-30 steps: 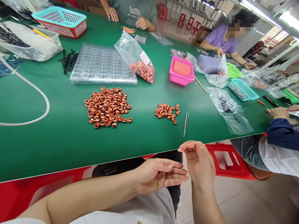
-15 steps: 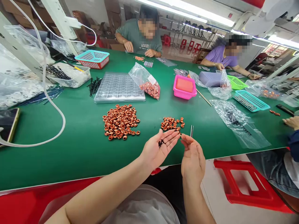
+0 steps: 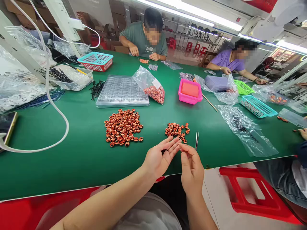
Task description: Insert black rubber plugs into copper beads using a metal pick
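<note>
My left hand (image 3: 157,158) is turned palm up over the front of the green table (image 3: 79,172), fingers stretched and slightly cupped. Small black pieces (image 3: 163,151) rest in its palm, partly hidden by the thumb side. My right hand (image 3: 193,167) is closed in a pinch at the left fingertips; what it pinches is too small to make out. Just beyond the hands lies a small group of copper-coloured rings (image 3: 175,130). A larger pile of the same copper-coloured rings (image 3: 123,126) lies to the left. Metal tweezers (image 3: 197,140) lie right of the small group.
Behind the piles are a clear compartment box (image 3: 120,91), a bag of reddish pieces (image 3: 154,92) and a pink basket (image 3: 190,95). A plastic bag with black strips (image 3: 247,134) lies at right. A phone (image 3: 7,127) and white cable (image 3: 66,127) are left. Co-workers sit opposite and at right.
My right hand has moved a little left and down, staying at the left fingertips. The left palm has tilted, so fewer black pieces show.
</note>
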### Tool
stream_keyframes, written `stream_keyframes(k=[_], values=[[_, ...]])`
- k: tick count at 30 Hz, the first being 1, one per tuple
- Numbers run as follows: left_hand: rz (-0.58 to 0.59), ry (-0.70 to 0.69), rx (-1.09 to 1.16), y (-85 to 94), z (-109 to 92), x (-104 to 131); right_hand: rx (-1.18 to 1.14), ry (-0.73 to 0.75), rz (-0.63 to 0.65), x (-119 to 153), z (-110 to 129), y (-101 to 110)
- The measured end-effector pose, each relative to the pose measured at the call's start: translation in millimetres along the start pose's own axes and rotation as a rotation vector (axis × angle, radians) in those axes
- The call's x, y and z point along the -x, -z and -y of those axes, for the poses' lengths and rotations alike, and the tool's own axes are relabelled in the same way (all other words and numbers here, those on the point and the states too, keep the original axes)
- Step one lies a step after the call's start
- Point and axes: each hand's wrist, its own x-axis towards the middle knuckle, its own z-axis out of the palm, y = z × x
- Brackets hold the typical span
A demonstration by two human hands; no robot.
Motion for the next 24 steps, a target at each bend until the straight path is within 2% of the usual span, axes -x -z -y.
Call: stream_keyframes(k=[4,7,16,20,24], values=[[-0.043,0.001,-0.061,-0.5,-2,3,0.079,0.129,0.063,0,0,-3],[-0.051,0.009,-0.071,0.5,-4,1,0.112,0.152,0.065,-1,2,-4],[-0.056,-0.020,0.005,-1.4,0,-6,0.044,-0.007,-0.017,4,1,-9],[-0.038,-0.039,0.020,0.0,0,-7,0.160,0.056,0.048,-2,0,-6],[-0.035,-0.039,0.048,0.1,2,-7,0.237,0.082,0.169,-11,4,0]])
